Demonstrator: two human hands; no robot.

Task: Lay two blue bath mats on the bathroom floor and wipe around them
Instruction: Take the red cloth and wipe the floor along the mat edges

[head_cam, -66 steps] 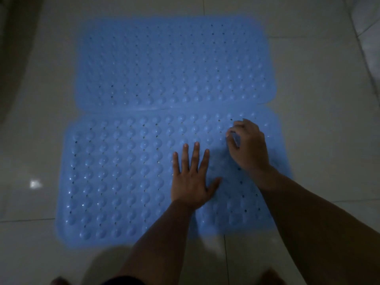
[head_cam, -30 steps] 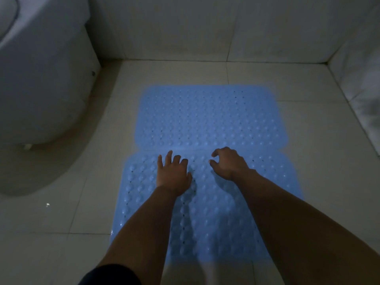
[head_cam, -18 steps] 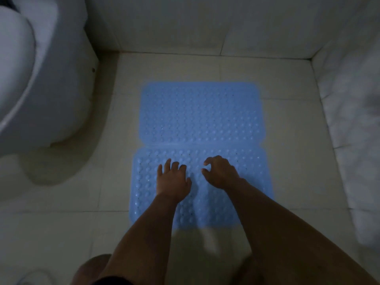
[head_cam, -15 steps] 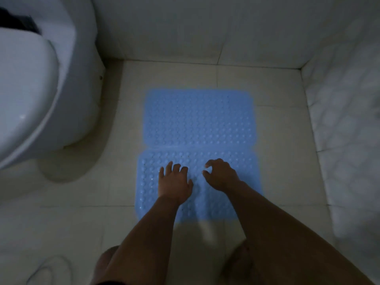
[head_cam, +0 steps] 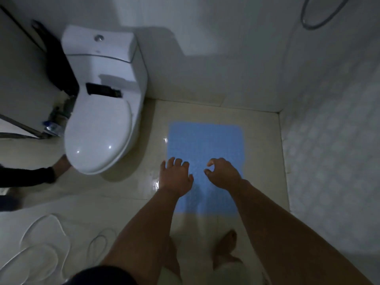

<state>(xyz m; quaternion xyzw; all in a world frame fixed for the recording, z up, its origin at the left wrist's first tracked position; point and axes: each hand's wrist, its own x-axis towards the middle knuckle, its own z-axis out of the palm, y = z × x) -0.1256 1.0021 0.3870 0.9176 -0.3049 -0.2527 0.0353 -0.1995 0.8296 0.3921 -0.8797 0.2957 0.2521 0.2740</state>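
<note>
Blue rubber bath mats (head_cam: 205, 145) lie flat on the cream floor tiles (head_cam: 127, 204) just right of the white toilet (head_cam: 102, 112), filling most of the gap between its base and the patterned wall (head_cam: 333, 157) on the far side. In this dim, blurred view the 2 mats read as 1 long blue strip, and the seam between them cannot be made out. Both hands hang above the end of the strip nearest the person, holding nothing: the left hand (head_cam: 175, 177) has its fingers spread and loose over the edge toward the toilet, while the right hand (head_cam: 224, 174) shows fingers curled in a relaxed claw with thumb and forefinger apart. Whether either hand touches the mat cannot be told.

Such mats are probably light, limp and floppy, likely to sag or fold if lifted by 1 corner, so a grip on 2 corners or along a short edge would serve best. Glints on the tiles beside the toilet suggest a wet, glossy floor, which may be slippery. The toilet is smooth glazed ceramic with a rounded closed lid. Pale sandals (head_cam: 41, 243) sit on the tiles in front of the toilet, and a hose (head_cam: 320, 19) loops on the wall well beyond it. Bare feet (head_cam: 228, 249) stand at the mat's near end. No cloth is in sight, so wiping looks not yet begun.
</note>
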